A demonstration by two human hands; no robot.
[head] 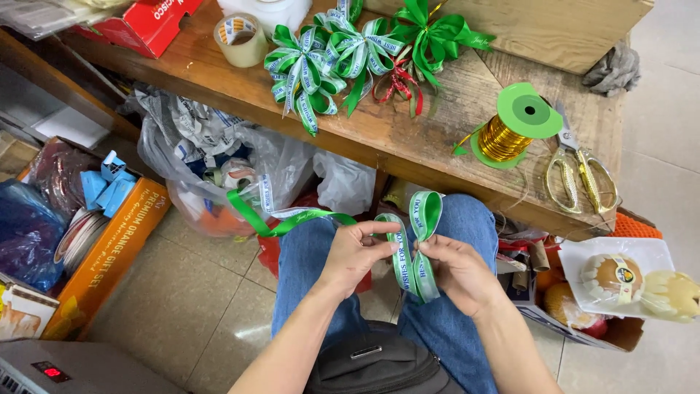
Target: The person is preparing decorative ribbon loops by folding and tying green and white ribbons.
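Head view, looking down over blue-jeaned knees: both hands meet above the lap on one green satin ribbon with white edges and printed lettering [417, 244]. Left hand [355, 254] is closed, pinching the ribbon between thumb and fingertips where its folds cross. Right hand [458, 271] is closed too, fingers curled around the lower folds. Two loops stand up just above the hands, and two loose ends hang between them. One long tail of the ribbon runs away to the left of the left hand, toward a grey plastic bag [240, 157] on the floor.

Ahead of the hands, one worn wooden table [408, 131] carries the rest. Far beyond the left hand lies a cluster of finished green and white ribbon bows [328, 62]; I count about four, though they overlap too much to be sure. Beyond the right hand stands one green plastic spool of gold wire [514, 124], and just beside it, further right, one pair of gold-handled scissors [580, 171]. One roll of clear packing tape [239, 38] sits at the table's far left. Well left of the left hand, one orange cardboard box [109, 252] rests on the tiled floor.
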